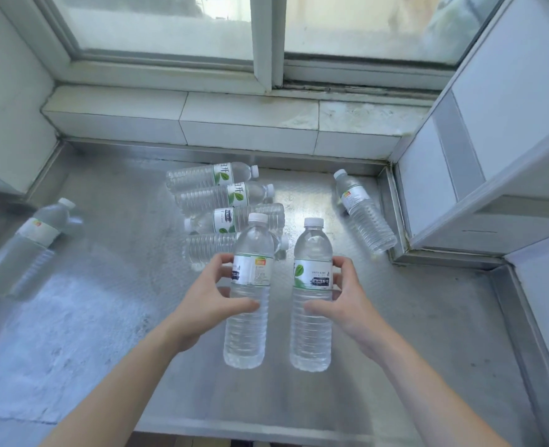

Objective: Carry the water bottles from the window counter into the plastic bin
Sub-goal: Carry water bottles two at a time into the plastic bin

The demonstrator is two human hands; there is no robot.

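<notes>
Bottles [249, 285] of water, upright in hands [202, 304]

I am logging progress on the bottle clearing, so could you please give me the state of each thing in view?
Left hand: grips the left bottle, upright, capped.
Right hand: grips the right bottle, upright, capped.
Four clustered bottles: lying on the counter, capped.
Bottle near the cabinet: lying, capped.
Far-left bottle: lying, capped.
Window: shut.
Plastic bin: not in view.

The steel counter [411, 317] carries four bottles lying clustered [225, 196], and single bottles lying at left [34, 237] and right [363, 214].
</notes>
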